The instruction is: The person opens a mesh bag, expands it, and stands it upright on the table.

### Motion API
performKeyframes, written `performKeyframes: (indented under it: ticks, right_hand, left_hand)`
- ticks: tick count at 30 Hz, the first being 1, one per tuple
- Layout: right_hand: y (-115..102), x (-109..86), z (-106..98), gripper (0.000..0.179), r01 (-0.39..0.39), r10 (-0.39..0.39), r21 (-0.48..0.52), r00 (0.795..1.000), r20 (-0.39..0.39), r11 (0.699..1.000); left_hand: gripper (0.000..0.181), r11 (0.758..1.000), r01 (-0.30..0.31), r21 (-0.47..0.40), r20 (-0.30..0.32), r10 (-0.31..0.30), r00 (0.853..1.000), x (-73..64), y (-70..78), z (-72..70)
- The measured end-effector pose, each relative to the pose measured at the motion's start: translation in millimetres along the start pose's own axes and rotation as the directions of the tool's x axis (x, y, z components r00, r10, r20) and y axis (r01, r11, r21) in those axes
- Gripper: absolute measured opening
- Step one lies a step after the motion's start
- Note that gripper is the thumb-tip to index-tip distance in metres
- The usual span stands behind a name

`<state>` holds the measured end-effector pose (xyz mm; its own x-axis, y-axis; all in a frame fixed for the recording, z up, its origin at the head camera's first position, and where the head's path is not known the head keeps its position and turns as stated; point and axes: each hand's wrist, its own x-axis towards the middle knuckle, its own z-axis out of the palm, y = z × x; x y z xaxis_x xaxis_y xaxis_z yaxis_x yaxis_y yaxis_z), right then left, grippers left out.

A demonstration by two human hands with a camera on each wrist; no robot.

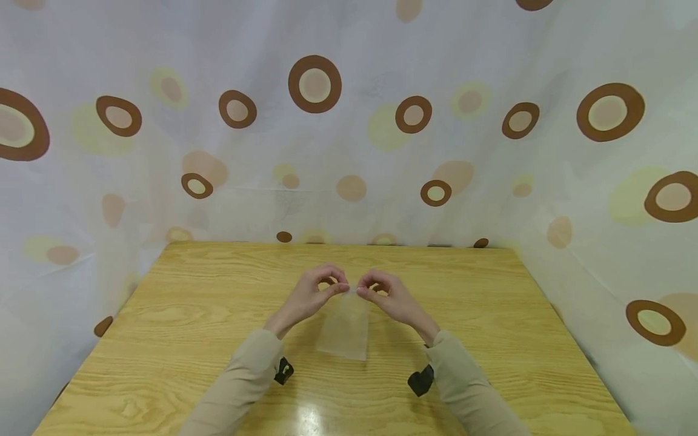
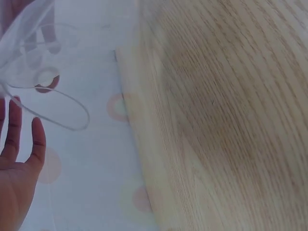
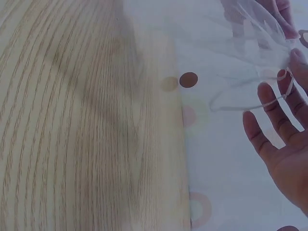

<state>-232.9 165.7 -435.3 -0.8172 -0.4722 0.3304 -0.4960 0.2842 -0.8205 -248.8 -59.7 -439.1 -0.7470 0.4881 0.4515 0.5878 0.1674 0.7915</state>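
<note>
Two bare hands are brought together over the pale, wood-grained worktop (image 1: 480,327), with one sheer, whitish, flat pouch (image 1: 346,330) pinched between them. Its far edge is gripped by the thumb and index fingers of the left hand (image 1: 306,297), and just beside by those of the right hand (image 1: 397,300); a very small gap is left between the two grips. The other fingers are held apart from one another in the wrist views, perhaps so that the thin material is not crushed. A fine, pale, cord-like loop (image 2: 88,118) is seen near the left fingers; whether a drawstring or the pouch's rim is shown cannot be told.

Close, paired pinches are presumably used because small, soft edges are best handled by fingertips, with the tension shared from both sides.

Orientation: the pinched end is pointed away from the wearer, the broad free end towards the wearer. The long axis is run nearly straight from far to near, the free end slanted slightly left. Whether that end is rested on the worktop or hung just above cannot be judged.
</note>
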Motion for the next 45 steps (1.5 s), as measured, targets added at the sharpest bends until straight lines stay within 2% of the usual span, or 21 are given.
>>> performKeyframes:
  ticks: [6,11,18,22,26,29,32,36,39,42,45]
  right_hand:
    - [0.5,-0.2,-0.6,0.008,0.038,-0.038,-0.004,0.997,-0.068,0.999]
    - [2.1,0.4,-1.8,0.008,0.086,-0.082,0.040,0.992,-0.096,0.995]
    - [1.7,-1.1,-3.3,0.009,0.103,-0.101,0.050,0.994,-0.052,0.993]
    - [3.3,-2.4,-5.7,0.009,0.112,-0.113,0.045,0.994,0.006,0.993]
    - [5.9,-3.2,-10.0,0.012,0.140,-0.142,0.058,0.989,0.041,0.988]
    - [6.8,-3.9,-13.6,0.016,0.137,-0.139,0.073,0.990,0.032,0.988]
    - [5.7,-4.9,-15.6,0.017,0.098,-0.098,0.074,0.995,0.005,0.992]
    - [1.7,-4.8,-14.6,0.023,0.054,-0.054,0.058,0.998,-0.011,0.997]
    - [-0.9,-3.1,-12.5,0.025,0.061,-0.062,0.054,0.998,0.021,0.997]
    - [-1.6,-1.0,-10.7,0.017,0.068,-0.072,0.050,0.995,0.074,0.996]
    - [-2.0,0.5,-9.7,0.013,0.055,-0.059,0.040,0.994,0.090,0.998]
  left_hand:
    - [0.010,0.996,0.009,-0.092,0.058,-0.004,0.998,-0.9,1.6,-0.7]
    - [0.015,0.999,0.017,-0.046,0.089,-0.013,0.996,-0.6,2.9,-2.4]
    - [0.012,0.999,0.036,-0.025,0.149,-0.031,0.988,1.4,4.1,-2.5]
    - [0.008,1.000,0.026,0.012,0.147,-0.028,0.989,1.9,3.2,-3.6]
    - [0.006,0.998,-0.049,0.047,0.157,0.041,0.987,2.1,2.6,-5.8]
    - [0.005,0.994,-0.086,0.068,0.125,0.077,0.989,-0.1,0.7,-9.3]
    - [0.004,0.993,-0.088,0.083,0.089,0.080,0.993,-2.4,-0.5,-12.0]
    - [0.006,0.993,-0.080,0.081,0.094,0.072,0.993,-0.8,0.7,-11.1]
    - [0.008,0.995,-0.069,0.073,0.088,0.063,0.994,1.1,1.5,-9.5]
    - [0.007,0.996,-0.060,0.066,0.073,0.055,0.996,1.0,2.5,-8.7]
    - [0.008,0.996,-0.062,0.064,0.080,0.057,0.995,0.9,3.2,-8.4]
